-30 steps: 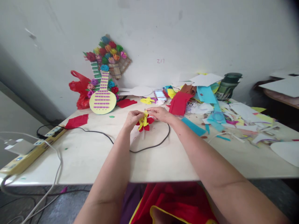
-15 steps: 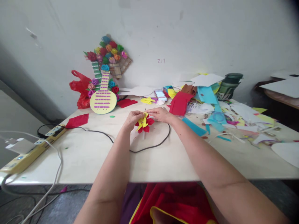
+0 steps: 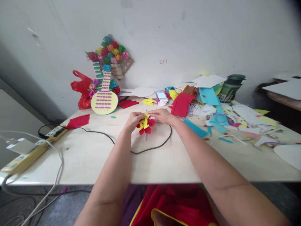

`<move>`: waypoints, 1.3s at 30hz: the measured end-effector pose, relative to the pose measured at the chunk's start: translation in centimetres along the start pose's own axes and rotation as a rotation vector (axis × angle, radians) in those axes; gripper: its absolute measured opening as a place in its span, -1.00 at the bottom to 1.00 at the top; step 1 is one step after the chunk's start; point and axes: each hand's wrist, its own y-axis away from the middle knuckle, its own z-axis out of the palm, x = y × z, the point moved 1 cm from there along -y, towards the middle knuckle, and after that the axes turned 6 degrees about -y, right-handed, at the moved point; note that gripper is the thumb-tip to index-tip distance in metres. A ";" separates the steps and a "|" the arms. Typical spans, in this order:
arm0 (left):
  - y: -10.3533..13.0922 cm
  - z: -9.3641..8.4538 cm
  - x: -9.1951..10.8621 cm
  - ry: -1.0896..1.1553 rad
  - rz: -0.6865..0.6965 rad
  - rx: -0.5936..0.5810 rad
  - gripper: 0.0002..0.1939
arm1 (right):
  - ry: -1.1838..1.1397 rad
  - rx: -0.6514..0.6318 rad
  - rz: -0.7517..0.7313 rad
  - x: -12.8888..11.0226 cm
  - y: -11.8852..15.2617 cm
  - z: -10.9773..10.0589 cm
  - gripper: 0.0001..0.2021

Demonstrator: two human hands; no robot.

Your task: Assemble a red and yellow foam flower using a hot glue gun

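We hold a red and yellow flower (image 3: 145, 126) just above the middle of the surface (image 3: 164, 168), its yellow centre turned up toward us and its pointed red petals spread around it. Our left hand (image 3: 135, 120) pinches the flower at its left side, thumb and fingertips drawn together. Our right hand (image 3: 161, 115) comes in from the other side with its fingers stretched out flat toward the flower's upper edge; we cannot tell whether its fingertips grip anything there. A black cable (image 3: 154, 148) loops over the surface on our side of the flower and runs left toward a yellow power strip (image 3: 25, 160), where a white charger (image 3: 21, 146) is plugged in. Beyond our left hand, a pale yellow lute-shaped piece (image 3: 104, 105) with purple bars stands tilted back, a red plastic bag (image 3: 82, 89) just beside it and a bunch of many-coloured flowers (image 3: 110, 51) behind and above it. Two red pieces lie near it on the surface. Past our right hand we have a wide red strip (image 3: 182, 105), a blue strip (image 3: 195, 128) and a heap of white, yellow and blue scraps, with a dark green bottle (image 3: 231, 88) standing at the back near the wall (image 3: 199, 37).
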 end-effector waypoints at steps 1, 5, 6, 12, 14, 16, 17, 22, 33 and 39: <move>0.0 0.0 0.0 0.002 0.001 -0.001 -0.76 | -0.012 -0.006 0.013 0.0 0.0 0.0 -0.67; -0.1 -0.1 -0.2 0.015 0.014 0.001 -0.78 | -0.026 -0.026 0.025 0.1 0.1 0.0 -0.65; -0.2 -0.1 -0.4 0.026 0.019 0.003 -0.79 | -0.016 -0.034 0.016 0.1 0.0 0.0 -0.65; -0.6 -0.1 -0.9 0.133 0.028 0.029 -0.83 | 0.140 -0.019 -0.154 -0.1 -0.1 -0.1 -0.67; -0.7 0.0 -0.9 0.156 0.016 0.051 -0.84 | 0.201 -0.016 -0.187 -0.1 -0.2 -0.1 -0.67; -0.6 0.1 -0.8 0.178 0.004 0.072 -0.85 | 0.260 -0.003 -0.199 0.0 -0.2 -0.1 -0.66; -0.6 0.1 -0.8 0.189 -0.001 0.078 -0.86 | 0.288 0.007 -0.200 0.1 -0.2 -0.1 -0.66; -0.5 0.1 -0.6 0.203 -0.005 0.083 -0.82 | 0.403 0.053 -0.177 -0.3 0.2 -0.2 -0.60; -0.4 0.2 -0.6 0.199 -0.001 0.057 -0.80 | 0.511 0.089 -0.196 -0.2 0.2 -0.1 -0.59; -0.4 0.1 -0.5 0.194 0.023 0.041 -0.79 | 0.498 0.080 -0.228 0.1 0.0 0.0 -0.63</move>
